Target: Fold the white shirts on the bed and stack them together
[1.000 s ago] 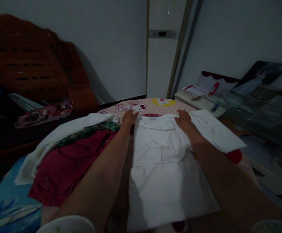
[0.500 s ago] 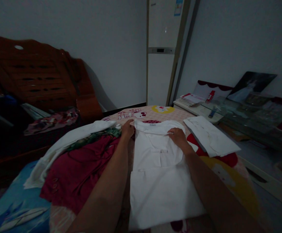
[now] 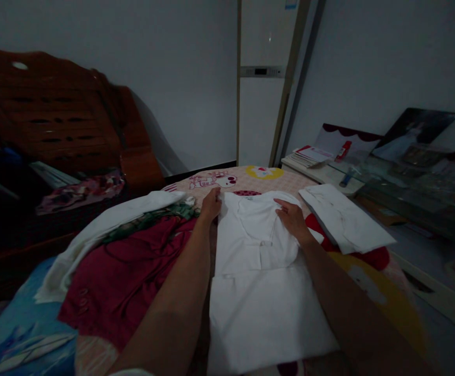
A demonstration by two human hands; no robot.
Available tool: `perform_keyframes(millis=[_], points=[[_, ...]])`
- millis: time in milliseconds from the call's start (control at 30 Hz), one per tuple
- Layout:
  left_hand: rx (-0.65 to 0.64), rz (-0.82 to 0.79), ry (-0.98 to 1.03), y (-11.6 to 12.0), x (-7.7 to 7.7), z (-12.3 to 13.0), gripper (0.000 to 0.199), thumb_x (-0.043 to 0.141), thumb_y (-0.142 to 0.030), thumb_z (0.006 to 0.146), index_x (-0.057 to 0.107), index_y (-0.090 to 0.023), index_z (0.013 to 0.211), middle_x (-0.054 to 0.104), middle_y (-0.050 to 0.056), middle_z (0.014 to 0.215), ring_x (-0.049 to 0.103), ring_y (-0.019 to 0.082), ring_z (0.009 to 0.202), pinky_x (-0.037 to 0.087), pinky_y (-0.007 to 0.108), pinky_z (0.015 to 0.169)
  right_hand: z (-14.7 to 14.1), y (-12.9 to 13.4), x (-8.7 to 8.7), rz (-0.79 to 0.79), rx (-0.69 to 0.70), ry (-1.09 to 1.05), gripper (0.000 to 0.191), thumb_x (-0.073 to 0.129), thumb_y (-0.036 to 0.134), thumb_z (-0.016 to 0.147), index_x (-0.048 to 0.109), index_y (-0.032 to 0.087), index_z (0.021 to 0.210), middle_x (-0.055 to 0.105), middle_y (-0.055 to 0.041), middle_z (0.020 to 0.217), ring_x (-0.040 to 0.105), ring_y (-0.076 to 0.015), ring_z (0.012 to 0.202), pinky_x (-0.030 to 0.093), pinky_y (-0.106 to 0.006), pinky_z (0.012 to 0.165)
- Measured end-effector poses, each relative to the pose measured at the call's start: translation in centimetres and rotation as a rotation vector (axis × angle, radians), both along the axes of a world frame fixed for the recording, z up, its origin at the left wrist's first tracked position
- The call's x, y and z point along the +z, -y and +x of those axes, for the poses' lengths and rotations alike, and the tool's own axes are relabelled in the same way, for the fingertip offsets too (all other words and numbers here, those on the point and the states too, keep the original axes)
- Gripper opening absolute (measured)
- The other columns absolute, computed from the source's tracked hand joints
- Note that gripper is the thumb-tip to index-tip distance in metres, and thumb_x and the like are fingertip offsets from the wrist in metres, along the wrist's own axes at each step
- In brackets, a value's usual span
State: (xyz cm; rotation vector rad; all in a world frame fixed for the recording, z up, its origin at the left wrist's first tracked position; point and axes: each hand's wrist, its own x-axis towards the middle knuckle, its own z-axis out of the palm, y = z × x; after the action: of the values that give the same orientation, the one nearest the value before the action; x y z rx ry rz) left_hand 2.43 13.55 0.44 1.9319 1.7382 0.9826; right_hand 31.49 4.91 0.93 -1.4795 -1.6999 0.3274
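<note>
A white shirt [image 3: 261, 308] lies partly folded in front of me, its neckline towards the far side and its lower part doubled over. My left hand [image 3: 212, 204] is closed at the shirt's far left shoulder, fingers pinched on the cloth edge. My right hand [image 3: 291, 216] rests by the far right shoulder, with its fingers stretched out and apart on the fabric. To the left lie a dark red garment [image 3: 129, 279], a green patterned garment [image 3: 149, 222] and a white garment [image 3: 114, 222]. On the right is a folded white garment [image 3: 343, 216].
Everything lies on a patterned pink cloth [image 3: 219, 180]. A wooden bench [image 3: 59, 125] with fabric on it stands at the left. A glass-topped cabinet [image 3: 392, 183] holding papers and a red bottle [image 3: 343, 151] runs along the right. A tall white air conditioner [image 3: 261, 120] stands behind.
The shirt's top edge, held up as a folded band before, now lies flatter, with the neckline showing. My right hand's fingers have loosened and spread. My left hand stays at the left shoulder.
</note>
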Motion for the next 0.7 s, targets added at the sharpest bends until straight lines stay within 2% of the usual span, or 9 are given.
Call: perform_keyframes(millis=[133,200,300,367,433,600,700], points=[[-0.064,-0.026,-0.198,0.4,0.1,0.2,0.041,0.058,-0.024,0.086,0.059,-0.017,0.126,0.062,0.01,0.132,0.058,0.022,0.121,0.044,0.032,0.104,-0.2,0.2,0.3,-0.036,0.027,0.045,0.045,0.053,0.023,0.079,0.07,0.013,0.119,0.072,-0.0057,0.079,0.061,-0.0187,0.071,0.05,-0.034,0.078],[-0.108,-0.062,-0.351,0.6,0.1,0.4,0.042,0.058,-0.03,0.087,0.058,-0.019,0.128,0.057,0.011,0.139,0.052,0.024,0.129,0.038,0.038,0.11,-0.4,0.0,0.3,-0.024,0.033,0.052,0.043,0.053,0.022,0.079,0.071,0.014,0.117,0.074,-0.0075,0.089,0.064,-0.0193,0.077,0.05,-0.034,0.082],[-0.085,-0.107,-0.491,1.0,0.0,0.8,0.045,0.05,-0.032,0.092,0.05,-0.021,0.136,0.045,0.012,0.15,0.04,0.026,0.139,0.028,0.048,0.115,-0.4,-0.2,0.2,-0.042,-0.024,-0.019,0.041,0.05,0.023,0.08,0.072,0.013,0.114,0.074,-0.0087,0.094,0.066,-0.0198,0.08,0.051,-0.032,0.081],[-0.072,-0.126,-0.52,1.2,0.0,1.1,0.047,0.046,-0.033,0.094,0.047,-0.021,0.139,0.041,0.012,0.153,0.036,0.026,0.142,0.024,0.051,0.116,-0.2,-0.3,0.2,-0.1,-0.108,-0.042,0.041,0.05,0.025,0.082,0.071,0.013,0.115,0.074,-0.0082,0.086,0.067,-0.0201,0.075,0.052,-0.031,0.075],[-0.075,-0.127,-0.527,1.3,0.0,1.2,0.047,0.044,-0.034,0.094,0.046,-0.022,0.14,0.039,0.012,0.154,0.035,0.027,0.142,0.023,0.053,0.116,-0.1,-0.3,0.3,-0.151,-0.187,0.043,0.039,0.051,0.024,0.083,0.071,0.013,0.114,0.074,-0.0081,0.083,0.067,-0.0209,0.077,0.051,-0.031,0.076],[-0.054,-0.108,-0.523,1.3,0.2,1.2,0.049,0.046,-0.034,0.093,0.047,-0.019,0.14,0.039,0.014,0.154,0.034,0.03,0.143,0.025,0.056,0.115,-0.8,0.3,0.5,-0.197,-0.24,0.459,0.031,0.053,0.02,0.087,0.071,0.017,0.112,0.072,-0.0133,0.108,0.064,-0.0254,0.104,0.044,-0.033,0.093],[-0.118,-0.005,-0.487,1.1,0.5,1.5,0.054,0.049,-0.028,0.09,0.044,-0.017,0.144,0.04,0.014,0.153,0.035,0.028,0.143,0.027,0.05,0.117,-1.2,0.7,1.2,-0.203,-0.28,0.489,0.03,0.05,0.023,0.091,0.07,0.016,0.112,0.072,-0.0155,0.106,0.065,-0.0266,0.103,0.045,-0.035,0.09]])
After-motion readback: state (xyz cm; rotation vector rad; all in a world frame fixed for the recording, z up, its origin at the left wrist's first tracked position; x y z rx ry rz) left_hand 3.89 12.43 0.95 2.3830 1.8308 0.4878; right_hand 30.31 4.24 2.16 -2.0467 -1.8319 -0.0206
